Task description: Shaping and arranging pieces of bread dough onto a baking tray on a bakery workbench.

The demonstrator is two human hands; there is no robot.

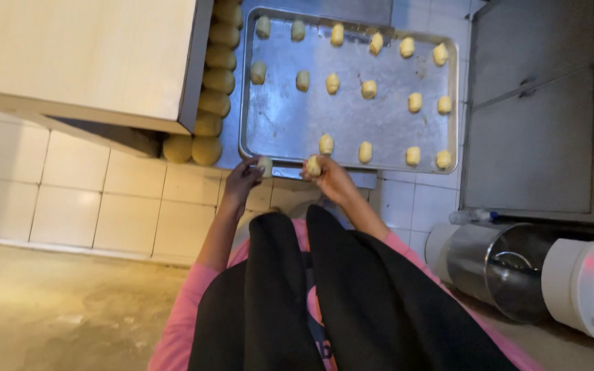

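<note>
Both hands at the near rim of the metal baking tray (283, 130): left hand (242, 180) and right hand (331, 177) each pinch one small dough roll (265, 165), extending the nearest row just beyond their fingertips.

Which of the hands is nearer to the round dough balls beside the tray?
Left. The left hand, holding a dough piece, is just right of the dough balls; the right hand is farther right, at the tray front edge.
</note>
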